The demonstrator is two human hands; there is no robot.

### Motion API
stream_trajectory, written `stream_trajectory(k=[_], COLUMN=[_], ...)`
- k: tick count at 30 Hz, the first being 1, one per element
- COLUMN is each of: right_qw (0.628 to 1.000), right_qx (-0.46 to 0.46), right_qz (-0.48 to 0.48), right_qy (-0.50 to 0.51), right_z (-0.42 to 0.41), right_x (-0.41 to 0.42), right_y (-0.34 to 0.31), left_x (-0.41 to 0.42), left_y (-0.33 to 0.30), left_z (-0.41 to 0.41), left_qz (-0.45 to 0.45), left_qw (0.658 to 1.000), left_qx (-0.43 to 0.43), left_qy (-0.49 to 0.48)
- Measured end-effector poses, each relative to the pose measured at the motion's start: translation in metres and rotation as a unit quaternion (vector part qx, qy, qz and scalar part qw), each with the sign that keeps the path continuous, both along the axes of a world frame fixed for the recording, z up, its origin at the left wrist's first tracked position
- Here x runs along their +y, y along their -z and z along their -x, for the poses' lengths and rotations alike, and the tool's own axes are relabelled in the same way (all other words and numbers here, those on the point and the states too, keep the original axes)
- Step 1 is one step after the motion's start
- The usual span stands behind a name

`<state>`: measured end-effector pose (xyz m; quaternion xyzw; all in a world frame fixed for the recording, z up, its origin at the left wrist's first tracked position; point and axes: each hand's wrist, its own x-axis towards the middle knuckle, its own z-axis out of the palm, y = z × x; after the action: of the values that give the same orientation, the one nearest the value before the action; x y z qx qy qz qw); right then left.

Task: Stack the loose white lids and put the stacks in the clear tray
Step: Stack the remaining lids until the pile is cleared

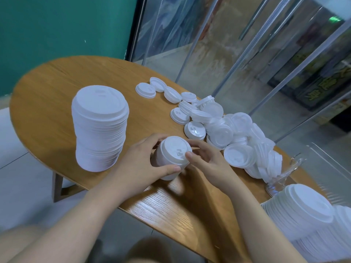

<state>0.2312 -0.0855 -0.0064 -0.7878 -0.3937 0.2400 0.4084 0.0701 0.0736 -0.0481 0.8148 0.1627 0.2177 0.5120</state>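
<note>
A short stack of white lids (171, 157) stands on the wooden table (57, 95) near its front edge. My left hand (140, 164) grips this stack from the left, thumb across its near side. My right hand (207, 160) holds it from the right, with the thumb tip pressing on the top lid. Several loose white lids (228, 130) lie in a heap along the table's right side. The clear tray (296, 168) sits at the right edge, partly hidden by lids.
A tall stack of white lids (99, 128) stands on the left part of the table. Two more tall stacks (307, 209) stand at the lower right corner. Glass panels rise behind the table on the right, a green wall on the left.
</note>
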Motion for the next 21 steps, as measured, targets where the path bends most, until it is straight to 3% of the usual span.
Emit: stream_trajectory(k=[4,8,14,21], right_qw=[0.991,0.966,0.951,0.949], right_qx=[-0.042,-0.142,-0.218,-0.226], right_qz=[-0.060,-0.021,0.007,0.023], right_qy=[0.112,0.216,0.220,0.219], right_z=[-0.024,-0.061,-0.078,-0.084], right_x=[0.010,0.024,0.036,0.049], right_y=[0.000,0.014,0.035,0.037], left_x=[-0.003,-0.003,-0.001,-0.002], left_y=[0.002,0.002,0.003,0.001], left_z=[-0.003,-0.007,-0.007,-0.008], left_qz=[0.006,0.015,0.016,0.023], left_qw=[1.000,1.000,1.000,1.000], left_qx=[-0.006,0.004,0.005,0.006], left_qy=[-0.010,-0.005,-0.005,-0.005])
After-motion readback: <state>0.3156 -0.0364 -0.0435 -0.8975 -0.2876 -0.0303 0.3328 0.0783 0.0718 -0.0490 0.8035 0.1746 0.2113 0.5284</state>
